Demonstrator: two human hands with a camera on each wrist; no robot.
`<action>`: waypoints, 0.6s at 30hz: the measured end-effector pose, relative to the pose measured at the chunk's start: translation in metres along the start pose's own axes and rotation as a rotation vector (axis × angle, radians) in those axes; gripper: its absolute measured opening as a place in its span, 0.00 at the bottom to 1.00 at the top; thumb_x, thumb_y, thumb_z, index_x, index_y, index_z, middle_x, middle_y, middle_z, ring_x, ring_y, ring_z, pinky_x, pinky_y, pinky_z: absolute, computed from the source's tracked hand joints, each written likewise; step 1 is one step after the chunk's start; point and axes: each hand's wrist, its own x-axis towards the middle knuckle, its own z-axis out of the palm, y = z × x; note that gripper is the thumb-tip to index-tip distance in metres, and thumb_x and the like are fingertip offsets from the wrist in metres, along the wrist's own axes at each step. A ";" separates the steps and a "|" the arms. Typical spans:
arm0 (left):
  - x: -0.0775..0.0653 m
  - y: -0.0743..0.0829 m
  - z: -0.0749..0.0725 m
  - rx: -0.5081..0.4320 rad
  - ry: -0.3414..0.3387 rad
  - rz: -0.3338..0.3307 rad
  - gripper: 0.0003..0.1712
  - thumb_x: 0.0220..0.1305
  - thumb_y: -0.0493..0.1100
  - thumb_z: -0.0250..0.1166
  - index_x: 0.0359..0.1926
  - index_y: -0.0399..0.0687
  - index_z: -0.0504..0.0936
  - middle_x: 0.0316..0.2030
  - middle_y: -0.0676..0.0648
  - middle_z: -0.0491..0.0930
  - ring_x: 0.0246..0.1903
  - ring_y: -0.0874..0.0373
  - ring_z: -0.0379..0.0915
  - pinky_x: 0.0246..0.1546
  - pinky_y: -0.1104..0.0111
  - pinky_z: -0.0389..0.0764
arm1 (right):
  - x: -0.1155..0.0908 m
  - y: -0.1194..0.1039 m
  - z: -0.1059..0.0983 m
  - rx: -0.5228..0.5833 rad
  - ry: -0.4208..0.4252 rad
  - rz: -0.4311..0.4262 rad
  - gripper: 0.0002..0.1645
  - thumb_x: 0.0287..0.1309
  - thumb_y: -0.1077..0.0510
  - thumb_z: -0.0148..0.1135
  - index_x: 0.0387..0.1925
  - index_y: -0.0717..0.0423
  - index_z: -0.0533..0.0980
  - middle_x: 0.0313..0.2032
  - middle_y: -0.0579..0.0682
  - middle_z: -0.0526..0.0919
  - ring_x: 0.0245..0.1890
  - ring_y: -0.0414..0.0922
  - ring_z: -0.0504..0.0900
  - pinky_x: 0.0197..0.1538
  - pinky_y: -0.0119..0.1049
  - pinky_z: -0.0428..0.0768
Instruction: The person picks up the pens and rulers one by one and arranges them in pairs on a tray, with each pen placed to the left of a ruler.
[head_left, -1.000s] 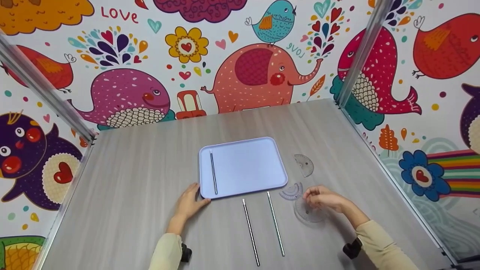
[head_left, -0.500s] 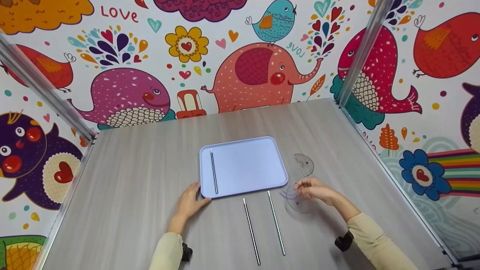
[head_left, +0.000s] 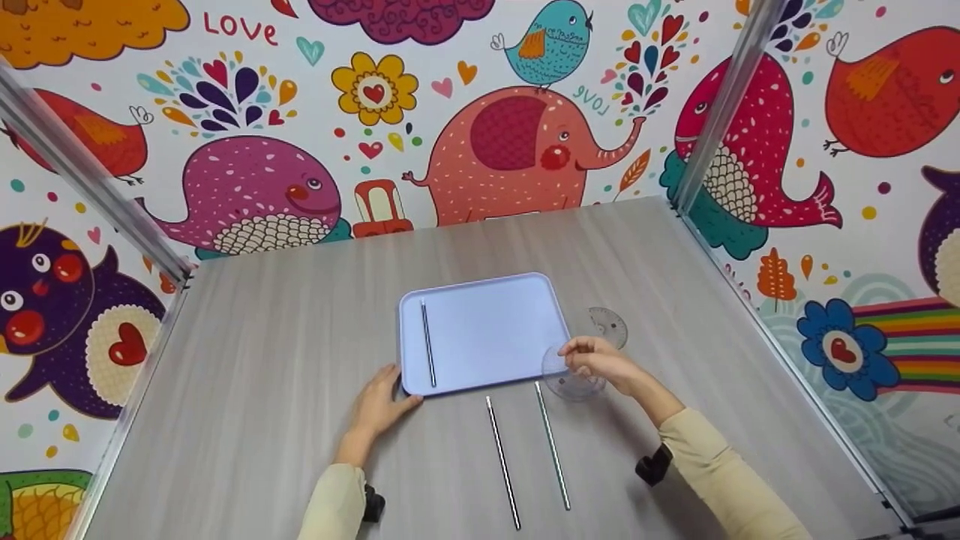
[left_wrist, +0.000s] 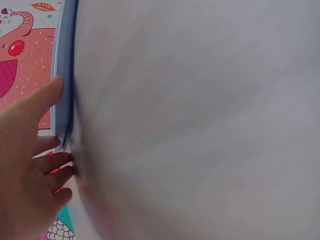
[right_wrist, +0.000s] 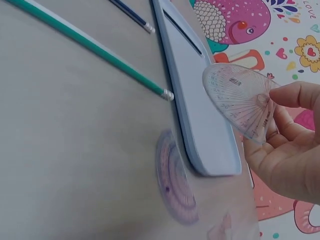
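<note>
Carrying step, it seems: a clear protractor (right_wrist: 232, 95) over the tray's (head_left: 487, 330) near right corner.
The right hand (head_left: 602, 361) pinches its tilted, half-round plastic between thumb and fingers; the left hand (head_left: 379, 405), loosely spread, touches the tray's near left corner. Setting down likely calls for levelling it. A slim pencil (head_left: 427, 345) lies inside the smooth, raised-rim tray; a purple-tinted protractor (right_wrist: 175, 182) rests just outside.
</note>
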 end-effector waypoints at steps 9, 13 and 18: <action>0.000 0.002 -0.002 0.013 0.002 0.002 0.40 0.48 0.50 0.69 0.55 0.26 0.69 0.54 0.27 0.67 0.56 0.35 0.62 0.59 0.49 0.62 | 0.014 -0.010 0.012 -0.043 0.031 -0.004 0.12 0.50 0.65 0.53 0.39 0.65 0.73 0.27 0.46 0.73 0.29 0.39 0.72 0.34 0.36 0.75; 0.000 0.002 -0.002 0.017 -0.009 -0.008 0.40 0.49 0.51 0.68 0.56 0.27 0.68 0.55 0.27 0.67 0.57 0.35 0.62 0.59 0.49 0.62 | 0.018 -0.014 0.016 -0.047 0.030 -0.013 0.11 0.50 0.66 0.53 0.38 0.65 0.73 0.27 0.46 0.73 0.28 0.39 0.72 0.31 0.33 0.75; 0.000 0.001 -0.001 0.021 -0.017 -0.014 0.41 0.49 0.51 0.68 0.56 0.27 0.68 0.55 0.27 0.67 0.57 0.35 0.62 0.59 0.49 0.62 | 0.023 -0.017 0.021 -0.048 0.035 -0.003 0.13 0.50 0.66 0.53 0.40 0.68 0.72 0.27 0.46 0.73 0.29 0.39 0.71 0.29 0.29 0.75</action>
